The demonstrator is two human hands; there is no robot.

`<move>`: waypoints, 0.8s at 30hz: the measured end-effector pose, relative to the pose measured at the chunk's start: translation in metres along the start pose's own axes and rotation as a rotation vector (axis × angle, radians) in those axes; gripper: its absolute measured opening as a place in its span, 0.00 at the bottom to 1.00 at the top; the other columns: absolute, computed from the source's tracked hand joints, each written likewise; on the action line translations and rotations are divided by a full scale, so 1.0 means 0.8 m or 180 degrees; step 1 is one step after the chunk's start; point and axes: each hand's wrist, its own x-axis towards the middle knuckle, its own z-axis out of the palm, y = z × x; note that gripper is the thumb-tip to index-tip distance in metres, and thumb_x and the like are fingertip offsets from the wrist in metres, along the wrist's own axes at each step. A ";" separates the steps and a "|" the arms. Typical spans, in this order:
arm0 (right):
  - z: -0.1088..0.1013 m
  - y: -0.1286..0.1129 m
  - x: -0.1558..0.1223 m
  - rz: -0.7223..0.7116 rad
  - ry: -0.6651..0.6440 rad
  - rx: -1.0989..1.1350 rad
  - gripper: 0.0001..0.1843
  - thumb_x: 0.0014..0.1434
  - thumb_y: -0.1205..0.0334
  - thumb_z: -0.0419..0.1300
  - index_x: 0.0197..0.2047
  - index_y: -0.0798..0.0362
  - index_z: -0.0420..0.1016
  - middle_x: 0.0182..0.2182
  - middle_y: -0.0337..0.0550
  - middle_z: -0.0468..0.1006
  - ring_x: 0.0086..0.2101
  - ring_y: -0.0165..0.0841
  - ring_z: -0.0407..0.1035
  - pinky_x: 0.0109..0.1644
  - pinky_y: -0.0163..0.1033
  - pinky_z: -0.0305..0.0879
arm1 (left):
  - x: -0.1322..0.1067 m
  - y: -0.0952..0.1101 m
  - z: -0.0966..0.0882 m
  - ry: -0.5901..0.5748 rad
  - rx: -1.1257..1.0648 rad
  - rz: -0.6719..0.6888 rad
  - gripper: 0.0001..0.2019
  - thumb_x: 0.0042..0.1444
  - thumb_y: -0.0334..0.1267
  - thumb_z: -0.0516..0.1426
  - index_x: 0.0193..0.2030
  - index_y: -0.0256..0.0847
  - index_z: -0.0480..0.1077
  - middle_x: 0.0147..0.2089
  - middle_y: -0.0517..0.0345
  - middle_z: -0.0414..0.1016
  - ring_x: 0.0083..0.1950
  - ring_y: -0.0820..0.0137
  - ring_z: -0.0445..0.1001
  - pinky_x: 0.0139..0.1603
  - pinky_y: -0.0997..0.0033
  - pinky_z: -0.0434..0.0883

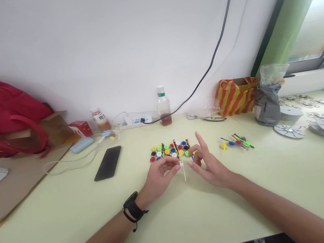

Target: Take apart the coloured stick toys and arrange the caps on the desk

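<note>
My left hand (160, 176), with a black watch on its wrist, pinches a thin white stick (183, 171) with a small white cap at its top. My right hand (207, 163) is just to the right of the stick, index finger raised, thumb and other fingers loosely curled near it. Right behind both hands lies a cluster of small coloured round caps and sticks (169, 150) on the pale green table (190, 212). A second small group of coloured assembled sticks (237, 142) lies to the right.
A black phone (108, 163) lies left of the hands. Along the wall stand two bottles (163, 106), a power strip (134, 120), a striped bag (236, 95) and a grey wrapped jar (267, 103). A red bag (6, 116) sits far left; white discs (290, 130) far right.
</note>
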 end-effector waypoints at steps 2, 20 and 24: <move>-0.002 -0.001 0.002 0.0097 -0.0241 0.0179 0.21 0.75 0.49 0.47 0.51 0.50 0.76 0.36 0.43 0.72 0.31 0.33 0.66 0.40 0.41 0.69 | 0.000 0.000 0.000 0.0058 -0.0034 0.0002 0.11 0.61 0.40 0.66 0.47 0.39 0.77 0.47 0.51 0.82 0.48 0.65 0.81 0.55 0.63 0.79; -0.004 -0.009 0.011 0.0846 -0.0377 0.1100 0.25 0.68 0.38 0.57 0.32 0.51 0.70 0.25 0.35 0.63 0.27 0.30 0.57 0.33 0.38 0.57 | -0.003 -0.001 0.001 0.0021 -0.0141 -0.0080 0.11 0.61 0.40 0.66 0.47 0.38 0.77 0.46 0.49 0.82 0.48 0.65 0.81 0.54 0.63 0.79; 0.005 -0.006 0.009 0.0804 -0.0492 0.1262 0.20 0.67 0.41 0.61 0.47 0.50 0.71 0.33 0.38 0.71 0.33 0.32 0.65 0.37 0.37 0.63 | -0.003 0.004 0.003 -0.0093 -0.0140 -0.0036 0.10 0.62 0.40 0.66 0.47 0.38 0.77 0.46 0.50 0.82 0.47 0.65 0.81 0.54 0.64 0.79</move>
